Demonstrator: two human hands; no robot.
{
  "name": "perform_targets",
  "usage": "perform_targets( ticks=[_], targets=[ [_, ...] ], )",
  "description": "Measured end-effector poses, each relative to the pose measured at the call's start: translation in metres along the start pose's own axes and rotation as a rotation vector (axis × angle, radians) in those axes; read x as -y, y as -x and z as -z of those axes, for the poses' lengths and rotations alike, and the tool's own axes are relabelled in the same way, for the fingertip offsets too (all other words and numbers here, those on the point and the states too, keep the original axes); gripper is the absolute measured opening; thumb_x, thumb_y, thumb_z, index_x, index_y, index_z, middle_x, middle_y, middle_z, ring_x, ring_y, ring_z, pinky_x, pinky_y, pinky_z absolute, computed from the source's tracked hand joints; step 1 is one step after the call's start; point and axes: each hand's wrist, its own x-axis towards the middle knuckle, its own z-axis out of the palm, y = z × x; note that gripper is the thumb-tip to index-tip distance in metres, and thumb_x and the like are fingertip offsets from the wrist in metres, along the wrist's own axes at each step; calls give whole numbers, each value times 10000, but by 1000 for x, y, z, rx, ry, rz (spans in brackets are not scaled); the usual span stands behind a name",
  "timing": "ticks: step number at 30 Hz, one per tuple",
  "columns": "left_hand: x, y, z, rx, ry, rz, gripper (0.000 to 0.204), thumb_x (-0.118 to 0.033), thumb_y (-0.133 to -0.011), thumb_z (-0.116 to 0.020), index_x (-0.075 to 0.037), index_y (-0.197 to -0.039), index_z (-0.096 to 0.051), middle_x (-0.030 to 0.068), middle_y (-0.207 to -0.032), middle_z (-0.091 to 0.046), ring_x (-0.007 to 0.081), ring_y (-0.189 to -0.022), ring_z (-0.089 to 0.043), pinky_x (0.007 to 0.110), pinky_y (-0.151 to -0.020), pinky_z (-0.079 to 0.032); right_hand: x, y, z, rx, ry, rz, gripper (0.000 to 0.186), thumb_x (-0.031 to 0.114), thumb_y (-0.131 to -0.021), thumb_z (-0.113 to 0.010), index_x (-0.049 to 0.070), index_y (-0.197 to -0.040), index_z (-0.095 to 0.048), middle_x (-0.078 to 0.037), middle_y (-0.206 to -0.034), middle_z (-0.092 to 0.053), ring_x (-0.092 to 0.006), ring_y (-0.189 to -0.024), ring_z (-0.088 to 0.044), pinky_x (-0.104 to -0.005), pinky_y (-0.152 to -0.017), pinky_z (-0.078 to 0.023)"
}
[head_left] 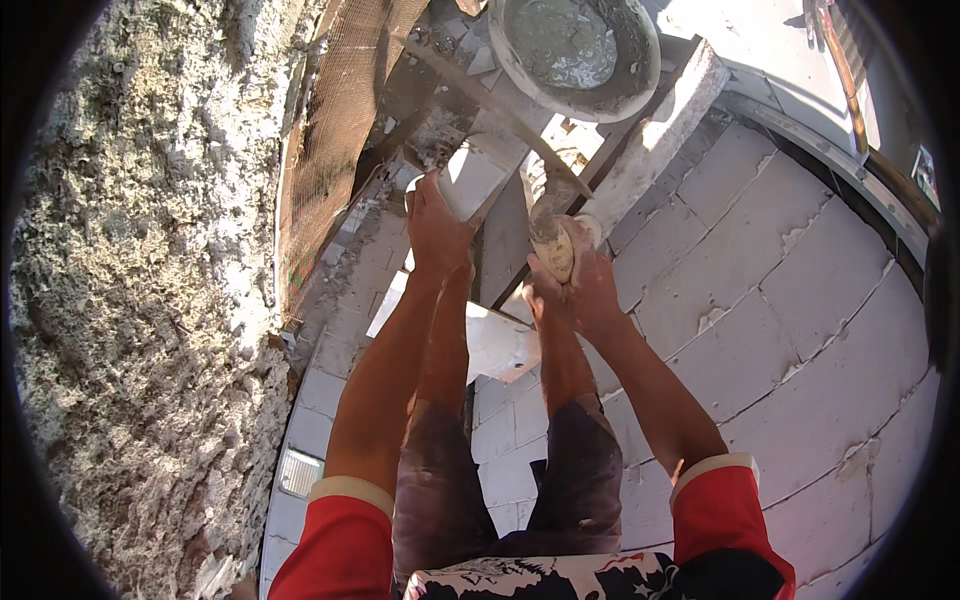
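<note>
My left hand (pixel 437 225) is closed over the left side of a pale, flat-faced block piece (pixel 474 182); its fingertips are hidden. To the right, my right hand (pixel 590 272) is bent round a pale, rounded thing (pixel 590 230) by the plank, mostly covered by the fingers. Just left of that hand is a mortar-smeared, yellowish object (pixel 553 252), whose kind I cannot make out. Ahead of both hands stands a round basin (pixel 647 75) with wet grey mortar (pixel 565 45) in it.
Rough, crusted masonry (pixel 160 300) rises on the left, with brown netting (pixel 340 130) beside it. A wall of pale blocks (pixel 790 290) fills the right. A mortar-whitened plank (pixel 665 135) runs below the basin. Below my hands lies a white board (pixel 500 345); a wooden handle (pixel 845 80) leans at upper right.
</note>
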Motion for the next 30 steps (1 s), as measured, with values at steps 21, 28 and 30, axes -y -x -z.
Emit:
perform_targets(
  ticks=[21, 28, 30],
  targets=[
    [22, 19, -19, -15, 49, -147, 818, -208, -688, -887, 10, -1362, -478, 204, -1236, -599, 436, -1183, -574, 530, -1046, -422, -49, 9, -16, 153, 171, -160, 633, 306, -937, -761, 54, -1466, -522, -248, -902, -744, -459, -850, -741, -513, -782, -587],
    [15, 9, -18, -53, 24, -220, 844, -245, -693, -891, 9, -1384, -477, 204, -1204, -596, 438, -1160, -579, 528, -1034, -427, -29, 7, 4, 83, 78, -112, 613, 341, -977, -729, 38, -1464, -512, -272, -992, -738, -477, -925, -730, -508, -840, -580],
    [10, 15, -15, -46, -48, -197, 853, -258, -702, -901, 7, -1394, -477, 207, -1217, -602, 433, -1151, -585, 531, -1017, -442, -34, 0, 13, 183, 157, -171, 600, 321, -990, -729, 36, -1466, -499, -297, -1073, -729, -487, -970, -729, -508, -862, -585]
  ],
)
